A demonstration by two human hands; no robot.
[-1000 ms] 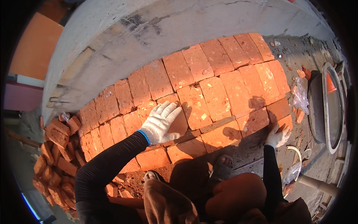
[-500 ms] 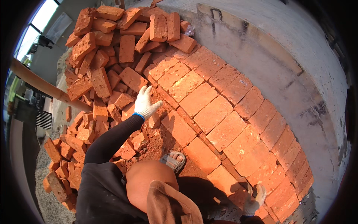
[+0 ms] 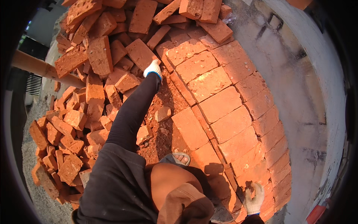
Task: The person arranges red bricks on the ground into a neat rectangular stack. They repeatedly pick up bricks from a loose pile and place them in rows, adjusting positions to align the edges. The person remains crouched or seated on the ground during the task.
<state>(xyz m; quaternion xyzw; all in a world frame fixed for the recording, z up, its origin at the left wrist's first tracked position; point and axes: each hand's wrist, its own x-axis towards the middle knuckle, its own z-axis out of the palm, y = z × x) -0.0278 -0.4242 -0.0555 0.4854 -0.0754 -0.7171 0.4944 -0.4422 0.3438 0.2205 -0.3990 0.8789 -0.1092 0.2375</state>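
My left hand [image 3: 153, 70], in a white knitted glove with a blue cuff, reaches to the near right end of a red brick [image 3: 141, 54] at the edge of the heap. Its fingers close round that brick's corner, partly out of sight; the brick still lies against its neighbours. At the lower right, my gloved right hand [image 3: 254, 198] hovers over or rests on the rows of laid bricks [image 3: 219, 103]. Its thumb and fingers are curved with a gap between them, and nothing shows in it.
A loose brick heap [image 3: 99, 56] fills the upper left, with broken pieces [image 3: 69, 130] nearer me. Rubble and red dust [image 3: 160, 128] lie between heap and rows. A sandaled foot [image 3: 181, 158] stands beside the rows. A grey wall [image 3: 324, 93] curves along the right; a pole [image 3: 44, 68] crosses at left.
The view has shifted. My left hand has gone from open and spread, short of the brick, to its corner. My right hand has come further into view.
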